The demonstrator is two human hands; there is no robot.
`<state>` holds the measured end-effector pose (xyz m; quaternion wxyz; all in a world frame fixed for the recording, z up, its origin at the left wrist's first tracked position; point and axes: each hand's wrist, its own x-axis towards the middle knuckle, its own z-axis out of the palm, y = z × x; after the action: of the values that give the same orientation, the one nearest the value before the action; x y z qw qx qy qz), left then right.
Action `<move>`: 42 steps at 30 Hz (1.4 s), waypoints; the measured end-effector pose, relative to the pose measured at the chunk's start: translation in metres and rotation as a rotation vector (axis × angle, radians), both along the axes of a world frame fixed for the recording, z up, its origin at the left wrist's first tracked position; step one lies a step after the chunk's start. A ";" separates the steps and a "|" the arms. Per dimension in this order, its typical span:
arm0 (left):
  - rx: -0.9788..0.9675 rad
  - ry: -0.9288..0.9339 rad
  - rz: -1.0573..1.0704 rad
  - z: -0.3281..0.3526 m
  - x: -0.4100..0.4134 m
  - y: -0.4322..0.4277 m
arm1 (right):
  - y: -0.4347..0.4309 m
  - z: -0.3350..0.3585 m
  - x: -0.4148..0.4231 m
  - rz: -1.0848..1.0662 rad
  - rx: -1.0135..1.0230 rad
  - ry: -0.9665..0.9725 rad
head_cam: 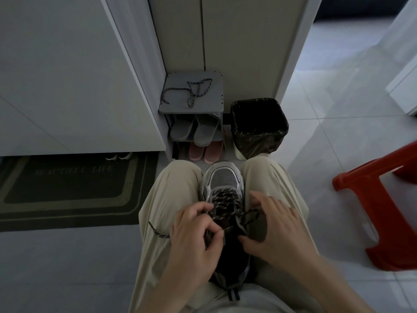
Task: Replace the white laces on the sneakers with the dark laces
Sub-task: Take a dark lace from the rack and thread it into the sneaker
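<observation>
Inspector: Position of the sneaker (222, 179)?
Assessor: Wedged toe-out between the knees, with the dark lace (225, 199) threaded. The left hand (196, 229) pinches a strand near the top eyelets. The right hand (277, 227) lies spread, thumb at the collar.
Inspector: Recommendation?
Assessor: Brace the collar, draw slack evenly, match both ends.

Lined bin (259, 136) beside shoe rack (217, 98) w/ grey slippers (194, 130), red stool (370, 175), doormat (67, 188)
</observation>
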<state>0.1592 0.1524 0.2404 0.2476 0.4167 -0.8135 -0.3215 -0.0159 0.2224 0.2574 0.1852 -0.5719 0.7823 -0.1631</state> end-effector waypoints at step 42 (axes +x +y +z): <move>0.425 -0.105 0.027 0.020 0.039 -0.037 | -0.061 0.036 0.020 0.084 -0.237 -0.207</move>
<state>0.1983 0.1152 0.2608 0.1156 0.4865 -0.7335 -0.4603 0.0041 0.1614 0.2930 0.2026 -0.6021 0.7098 -0.3044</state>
